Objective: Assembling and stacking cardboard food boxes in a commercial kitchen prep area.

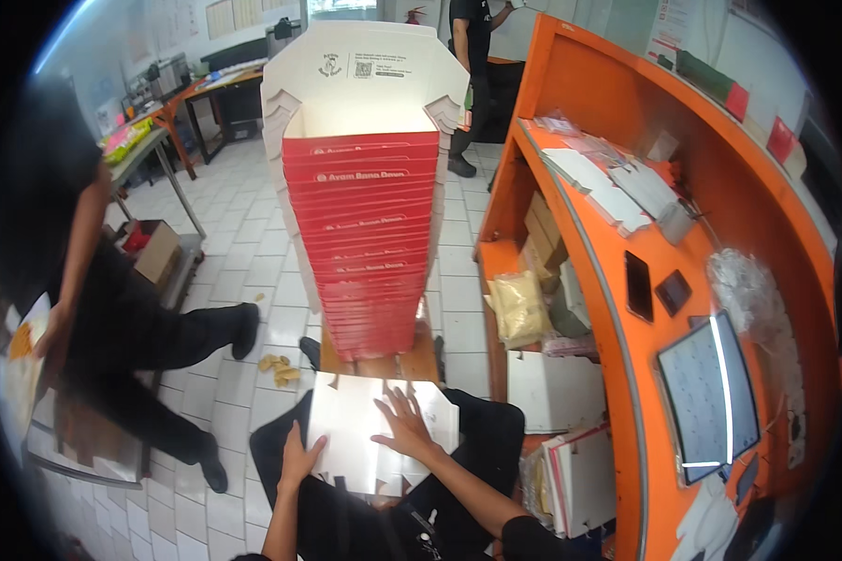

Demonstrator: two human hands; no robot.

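A flat white cardboard box blank (355, 425) with cut flaps lies across my lap. At its left edge my left hand (297, 456) grips the card, thumb over the top face and fingers along the side. My right hand (408, 428) rests on the blank's right half, palm down with fingers spread. Just beyond my knees rises a tall stack of nested red boxes (365, 215), their white insides and lids showing at the top. The stack stands on a wooden stool or bench (423, 360).
To the right curves an orange counter (617, 271) with a tablet (709, 397), a phone (638, 285) and papers; its shelves hold packages and white cartons (557, 388). At left a person (94, 309) in black carries something. Another person (468, 75) stands behind the stack. Yellowish scraps (279, 369) litter the tiled floor.
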